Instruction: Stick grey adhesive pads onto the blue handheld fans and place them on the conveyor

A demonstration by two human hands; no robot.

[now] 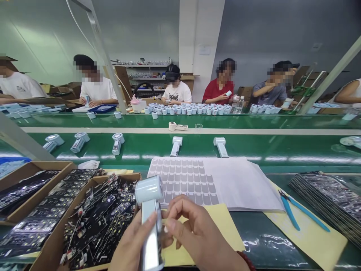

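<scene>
My left hand [130, 240] is wrapped round the handle of a light-blue handheld device [148, 191], with a drum-shaped head on top and a straight handle below. It is held nearly upright in front of me, its glossy handle face towards the camera. My right hand [197, 229] is beside the handle, thumb and forefinger pinched together close to its right side. Whatever those fingers hold is too small and hidden to name. Just behind both hands lies a white sheet with rows of grey stickers [180, 177]. Yellow paper [225, 226] shows under my right hand.
A cardboard box of loose circuit boards [104, 210] stands at left, beside board panels [42, 210]. Blue-handled cutters [293, 210] and stacked panels [329, 203] are at right. Ahead, similar devices [176, 146] lie on a green conveyor [197, 148]; several co-workers sit beyond.
</scene>
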